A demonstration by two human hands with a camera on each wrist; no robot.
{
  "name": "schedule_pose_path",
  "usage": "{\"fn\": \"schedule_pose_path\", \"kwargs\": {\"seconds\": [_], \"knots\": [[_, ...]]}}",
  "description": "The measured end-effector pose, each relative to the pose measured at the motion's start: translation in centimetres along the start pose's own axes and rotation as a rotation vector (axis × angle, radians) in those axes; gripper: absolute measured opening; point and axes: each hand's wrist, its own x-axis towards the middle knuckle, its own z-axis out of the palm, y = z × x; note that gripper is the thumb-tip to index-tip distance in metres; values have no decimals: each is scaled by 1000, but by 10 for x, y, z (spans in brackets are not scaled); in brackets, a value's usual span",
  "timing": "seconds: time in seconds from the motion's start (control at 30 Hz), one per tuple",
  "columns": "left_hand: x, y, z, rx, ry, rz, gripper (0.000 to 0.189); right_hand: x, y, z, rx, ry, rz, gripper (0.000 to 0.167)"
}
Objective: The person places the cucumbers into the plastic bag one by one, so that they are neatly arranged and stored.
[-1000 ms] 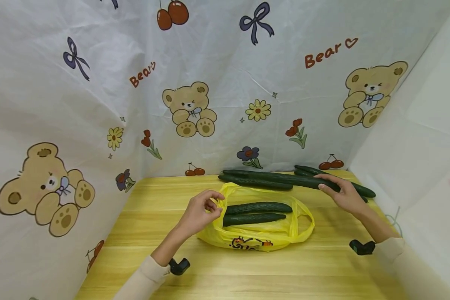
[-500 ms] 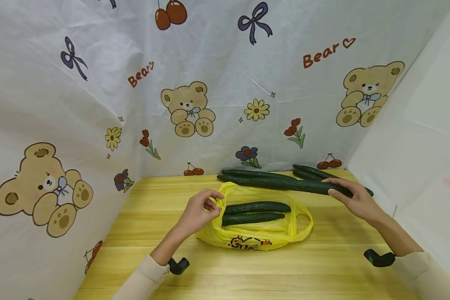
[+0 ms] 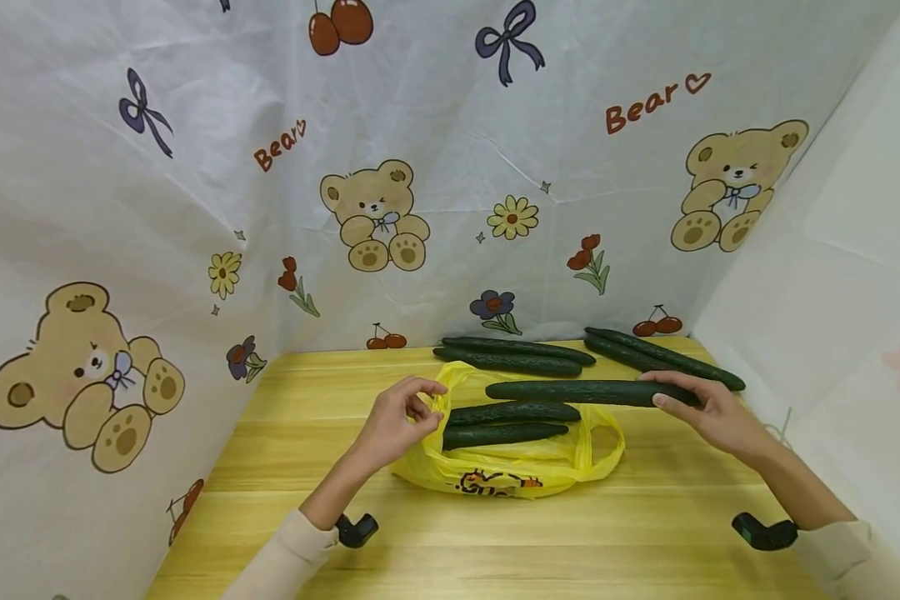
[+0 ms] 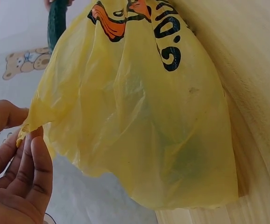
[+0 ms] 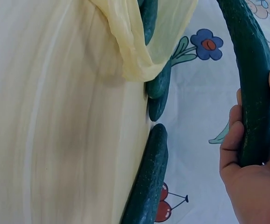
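My left hand (image 3: 400, 422) pinches the left edge of a yellow plastic bag (image 3: 495, 487), whose mouth is spread wide. In the left wrist view, thumb and finger grip a gathered bit of the bag (image 4: 135, 121). Two dark green cucumbers lie inside the bag, the upper one (image 3: 513, 412) alongside the lower one (image 3: 502, 435). My right hand (image 3: 720, 417) holds another cucumber (image 3: 570, 392) by its right end, level above the bag's far rim. The right wrist view shows my thumb and fingers round this held cucumber (image 5: 254, 93).
Behind the bag, two cucumbers (image 3: 510, 360) lie along the back of the wooden table (image 3: 495, 558). Two more (image 3: 667, 358) lie at the back right. A patterned white cloth (image 3: 450, 308) hangs behind and at the sides.
My right hand has lifted its cucumber away from the back of the table and brought it nearer, over the bag's far side. My left hand keeps its place on the bag.
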Motion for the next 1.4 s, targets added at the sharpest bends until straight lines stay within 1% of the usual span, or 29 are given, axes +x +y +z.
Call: {"fn": "schedule_pose_path", "kwargs": {"seconds": [0.13,0.27,0.37,0.5,0.67,0.83,1.07,1.3,1.4], "knots": [[-1,1,0,-7,-1,-4,38,1,0,7,26,-25,-35,39],[-2,2,0,-8,1,-11,38,4,-1,15,22,-49,-50,37],[-2,2,0,-9,6,-14,38,7,-3,23,40,-68,-65,36],[-3,5,-1,-12,8,-15,39,11,-6,34,114,-102,-88,35],[-3,6,-1,-18,6,-10,39,16,-9,49,179,-140,-100,35],[-3,7,-1,-31,7,-9,39,23,-14,65,166,-173,-117,36],[-4,7,-1,-45,7,-14,39,33,-25,89,117,-213,-118,34],[-4,6,-2,-57,5,-6,39,47,-35,111,148,-277,-126,34],[-3,6,-2,-61,4,0,39,53,-38,121,160,-299,-147,35]]}}
